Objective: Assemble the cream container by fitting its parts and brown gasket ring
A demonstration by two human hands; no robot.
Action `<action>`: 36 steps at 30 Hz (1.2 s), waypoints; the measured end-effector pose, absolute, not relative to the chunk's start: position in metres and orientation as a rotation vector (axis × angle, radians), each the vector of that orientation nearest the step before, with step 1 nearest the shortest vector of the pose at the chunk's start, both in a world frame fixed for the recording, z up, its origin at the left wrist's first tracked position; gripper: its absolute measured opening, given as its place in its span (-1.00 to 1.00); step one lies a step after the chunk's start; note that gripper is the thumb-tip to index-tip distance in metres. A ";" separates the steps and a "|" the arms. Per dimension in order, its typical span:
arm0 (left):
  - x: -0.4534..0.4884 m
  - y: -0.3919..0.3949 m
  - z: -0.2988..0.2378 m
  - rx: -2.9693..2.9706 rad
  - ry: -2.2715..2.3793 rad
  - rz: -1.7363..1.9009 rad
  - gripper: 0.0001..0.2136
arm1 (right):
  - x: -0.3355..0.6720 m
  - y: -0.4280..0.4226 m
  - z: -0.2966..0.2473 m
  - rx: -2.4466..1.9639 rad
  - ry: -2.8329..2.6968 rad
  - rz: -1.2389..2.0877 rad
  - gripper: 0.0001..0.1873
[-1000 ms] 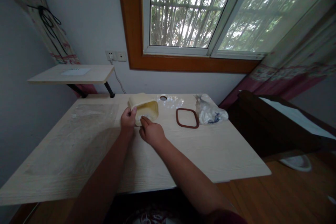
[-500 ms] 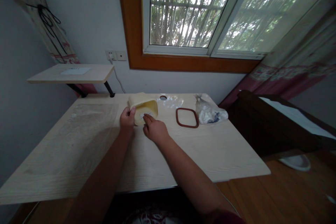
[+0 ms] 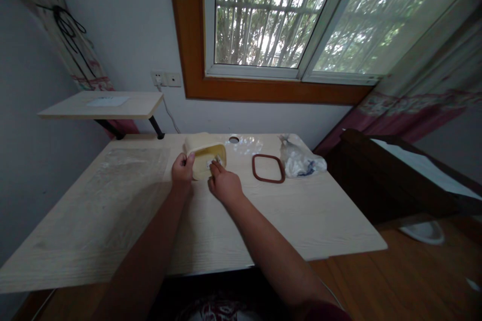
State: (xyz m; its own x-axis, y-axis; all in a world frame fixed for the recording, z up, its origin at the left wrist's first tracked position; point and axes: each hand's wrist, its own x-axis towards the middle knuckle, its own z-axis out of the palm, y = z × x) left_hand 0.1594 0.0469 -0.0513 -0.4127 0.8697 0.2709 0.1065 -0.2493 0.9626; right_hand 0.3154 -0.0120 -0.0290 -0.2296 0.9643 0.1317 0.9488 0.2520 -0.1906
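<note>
A pale yellow box (image 3: pixel 201 157) with rounded corners stands tilted towards me on the table, its inside facing me. My left hand (image 3: pixel 182 172) is closed around its left rim, thumb on the near side. Inside the box, my right hand (image 3: pixel 227 182) presses a small white crumpled wipe (image 3: pixel 209 163) against the inner surface with its fingertips. Whether the wipe is cloth or paper I cannot tell. A cream-coloured part (image 3: pixel 198 139), perhaps an attached lid, shows behind the box. To the right lies a reddish-brown rounded-square ring (image 3: pixel 268 180), apart from both hands.
On the pale wooden table (image 3: pixel 293 225), a clear plastic bag (image 3: pixel 303 163) lies by the right edge. A transparent sheet (image 3: pixel 128 175) covers the left part. A raised shelf (image 3: pixel 105 105) stands at the back left. Near the back edge is a round cable hole (image 3: pixel 234 140).
My right hand has slid slightly right inside the box, carrying the white wipe with it. My left hand and the box have stayed nearly still.
</note>
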 end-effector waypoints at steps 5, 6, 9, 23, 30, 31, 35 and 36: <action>0.161 0.045 -0.049 1.211 1.428 1.713 -0.57 | 0.314 -0.013 -0.029 -1.779 -2.307 0.124 -0.40; 0.161 0.045 -0.049 1.207 1.425 1.712 -0.58 | 0.314 -0.013 -0.030 -1.771 -2.311 0.125 -0.39; 0.160 0.046 -0.050 1.196 1.409 1.702 -0.58 | 0.312 -0.014 -0.032 -1.733 -2.326 0.130 -0.39; 0.159 0.047 -0.052 1.268 1.433 1.728 -0.57 | 0.310 -0.018 -0.035 -1.431 -2.410 0.217 -0.41; 0.156 0.049 -0.056 1.257 1.403 1.734 -0.56 | 0.311 -0.017 -0.038 -1.301 -2.390 0.355 -0.35; 0.156 0.049 -0.057 1.259 1.402 1.734 -0.56 | 0.311 -0.016 -0.039 -1.278 -2.381 0.380 -0.34; 0.154 0.050 -0.059 1.249 1.411 1.734 -0.56 | 0.311 -0.014 -0.044 -1.183 -2.341 0.464 -0.29; 0.154 0.050 -0.059 1.240 1.413 1.733 -0.56 | 0.311 -0.013 -0.045 -1.162 -2.332 0.479 -0.29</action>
State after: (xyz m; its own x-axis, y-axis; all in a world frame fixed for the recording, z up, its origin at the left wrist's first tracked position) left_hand 0.1539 0.0501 -0.0588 -0.4026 0.8657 0.2976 0.1174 -0.2735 0.9547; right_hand 0.3114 -0.0133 -0.0448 -0.5192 0.8119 0.2670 0.6411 0.5766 -0.5065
